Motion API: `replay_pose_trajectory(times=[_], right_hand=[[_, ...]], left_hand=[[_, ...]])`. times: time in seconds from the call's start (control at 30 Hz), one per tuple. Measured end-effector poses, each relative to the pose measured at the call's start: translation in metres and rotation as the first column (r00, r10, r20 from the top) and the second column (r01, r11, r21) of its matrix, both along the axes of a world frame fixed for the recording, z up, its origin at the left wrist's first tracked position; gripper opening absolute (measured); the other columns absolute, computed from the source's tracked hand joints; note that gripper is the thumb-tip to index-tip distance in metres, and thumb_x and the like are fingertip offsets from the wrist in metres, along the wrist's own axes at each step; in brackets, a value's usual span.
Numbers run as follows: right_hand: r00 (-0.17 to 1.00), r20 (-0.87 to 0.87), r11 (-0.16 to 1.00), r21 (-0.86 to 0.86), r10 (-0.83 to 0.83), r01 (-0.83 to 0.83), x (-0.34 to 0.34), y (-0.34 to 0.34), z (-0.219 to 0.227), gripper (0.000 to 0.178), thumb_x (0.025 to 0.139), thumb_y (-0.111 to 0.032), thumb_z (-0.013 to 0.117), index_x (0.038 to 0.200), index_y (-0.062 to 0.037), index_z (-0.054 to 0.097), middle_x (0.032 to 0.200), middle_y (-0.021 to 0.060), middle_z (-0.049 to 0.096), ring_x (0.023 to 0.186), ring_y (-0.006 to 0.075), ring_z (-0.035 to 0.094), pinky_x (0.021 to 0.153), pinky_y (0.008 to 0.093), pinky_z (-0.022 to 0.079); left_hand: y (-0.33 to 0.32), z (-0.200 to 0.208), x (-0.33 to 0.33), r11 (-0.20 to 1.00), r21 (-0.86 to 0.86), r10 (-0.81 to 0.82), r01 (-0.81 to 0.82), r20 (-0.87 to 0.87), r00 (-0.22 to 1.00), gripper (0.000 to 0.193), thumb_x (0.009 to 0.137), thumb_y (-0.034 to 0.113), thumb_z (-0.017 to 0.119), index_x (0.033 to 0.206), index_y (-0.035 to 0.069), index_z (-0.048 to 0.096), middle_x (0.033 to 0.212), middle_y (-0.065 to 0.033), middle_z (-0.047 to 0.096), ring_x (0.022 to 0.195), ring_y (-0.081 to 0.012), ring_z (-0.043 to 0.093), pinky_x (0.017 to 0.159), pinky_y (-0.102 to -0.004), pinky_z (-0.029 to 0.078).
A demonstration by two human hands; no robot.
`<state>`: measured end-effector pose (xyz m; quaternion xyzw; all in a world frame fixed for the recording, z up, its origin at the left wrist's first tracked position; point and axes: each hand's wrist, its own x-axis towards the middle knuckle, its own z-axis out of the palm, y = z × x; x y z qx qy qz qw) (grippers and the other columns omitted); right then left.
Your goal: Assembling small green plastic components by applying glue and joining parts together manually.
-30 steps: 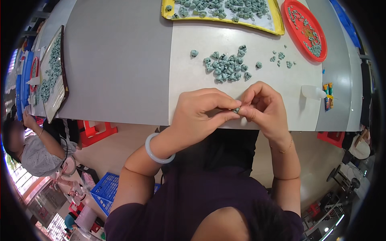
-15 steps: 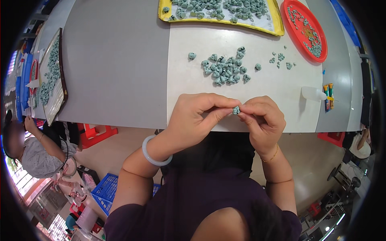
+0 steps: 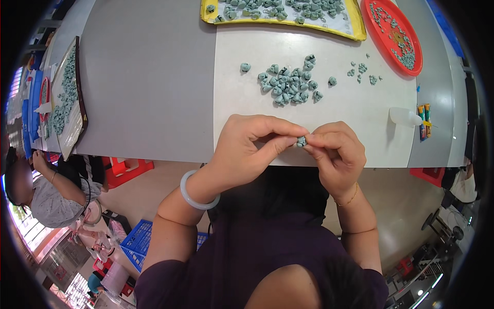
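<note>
Between the fingertips of both hands is a small grey-green moulded piece (image 3: 301, 141), just above the table's near edge. My left hand (image 3: 252, 147) pinches it from the left with thumb and forefinger. From the right, the thumb and forefinger of my right hand (image 3: 337, 152) close on the same piece; its fine shape is partly hidden by the fingers. Beyond the hands lies a loose pile of similar grey-green pieces (image 3: 289, 86) on the white tabletop (image 3: 242, 110). A few smaller bits (image 3: 362, 68) of the same colour are scattered to the right of the pile.
A yellow-rimmed tray (image 3: 288, 24) of grey-green pieces stands at the back. Right of it is a red oval tray (image 3: 418, 51) with tiny bits. A white squeeze bottle (image 3: 404, 117) lies near coloured tubes (image 3: 425, 122). Another person (image 3: 62, 198) sits at far left.
Both hands keep hold of the small piece, with only slight finger movement. The whole view has shifted a little; the pile and trays lie as before.
</note>
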<state>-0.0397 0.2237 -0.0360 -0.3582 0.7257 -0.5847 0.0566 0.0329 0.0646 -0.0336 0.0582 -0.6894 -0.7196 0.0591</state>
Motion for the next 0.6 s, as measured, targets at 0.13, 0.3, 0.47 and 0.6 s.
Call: replay_pose_trajectory(times=[0.13,0.3,0.47,0.6], right_hand=[[0.999,0.035,1.000,-0.003,0.031,-0.031,0.000,0.003,-0.001,0.018,0.070,0.014,0.062,0.082,0.0013,0.060,0.080,0.0080,0.056,0.068,0.0112,0.053,0.056,0.0200,0.044],[0.998,0.058,0.999,-0.025,0.034,-0.033,-0.003,0.001,-0.002,0.017,0.070,0.013,0.062,0.082,0.0012,0.060,0.079,0.0078,0.056,0.069,0.0117,0.054,0.058,0.0203,0.044],[0.997,0.069,0.999,-0.040,0.034,-0.031,-0.008,-0.001,0.001,0.017,0.069,0.013,0.062,0.081,0.0008,0.061,0.078,0.0078,0.057,0.069,0.0131,0.054,0.060,0.0218,0.044],[0.999,0.052,1.000,0.003,0.006,-0.006,-0.013,0.007,0.007,0.014,0.067,0.010,0.064,0.078,0.0002,0.063,0.074,0.0097,0.061,0.068,0.0176,0.057,0.061,0.0260,0.046]], left_hand=[[-0.003,0.001,0.001,0.998,0.061,-0.019,0.019,-0.006,1.000,0.018,0.078,-0.004,0.060,0.095,0.000,0.066,0.084,-0.0101,0.067,0.077,-0.0121,0.063,0.068,-0.0221,0.050],[-0.001,0.004,0.000,0.983,0.179,-0.038,0.033,0.027,0.999,0.020,0.078,-0.003,0.062,0.098,-0.002,0.063,0.090,-0.0113,0.066,0.080,-0.0142,0.063,0.072,-0.0240,0.051],[-0.001,0.005,-0.006,0.984,0.175,-0.036,0.028,0.045,0.998,0.018,0.076,-0.006,0.063,0.093,-0.004,0.061,0.091,-0.0098,0.063,0.083,-0.0142,0.061,0.076,-0.0256,0.050],[0.007,0.013,-0.012,0.997,0.080,-0.003,-0.005,0.100,0.995,0.016,0.074,-0.003,0.066,0.090,-0.003,0.062,0.087,-0.0090,0.064,0.081,-0.0151,0.061,0.074,-0.0258,0.049]])
